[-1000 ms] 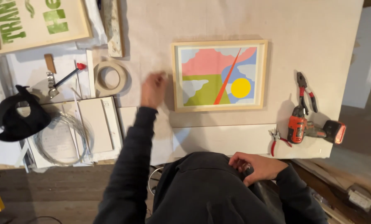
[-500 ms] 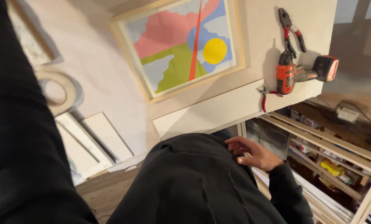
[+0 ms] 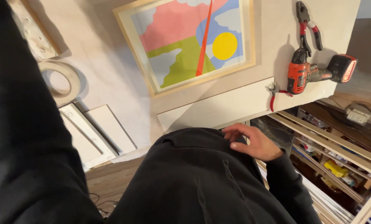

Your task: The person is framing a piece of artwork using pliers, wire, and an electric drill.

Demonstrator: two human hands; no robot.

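My right hand (image 3: 252, 142) rests against the hem of my black sweatshirt (image 3: 202, 178) at the waist, fingers loosely curled on the cloth; whether it grips the fabric is unclear. My left sleeve (image 3: 23, 137) fills the left side of the view, and the left hand itself is out of frame. On the pale worktable (image 3: 111, 79) in front of me lies a wood-framed picture (image 3: 189, 45) with pink, blue and green shapes, a yellow disc and a red stripe. Neither hand touches it.
A red and black cordless drill (image 3: 314, 72), red-handled pliers (image 3: 308, 23) and small red cutters (image 3: 274, 93) lie at the table's right end. A tape roll (image 3: 61, 81) and white panels (image 3: 98, 130) are left. Wooden racks with stored items (image 3: 330, 161) sit below right.
The view has swung closer and tilted right. My left arm, earlier reaching beside the picture, now crosses the left of the view with its hand unseen. My right hand stays at my waist.
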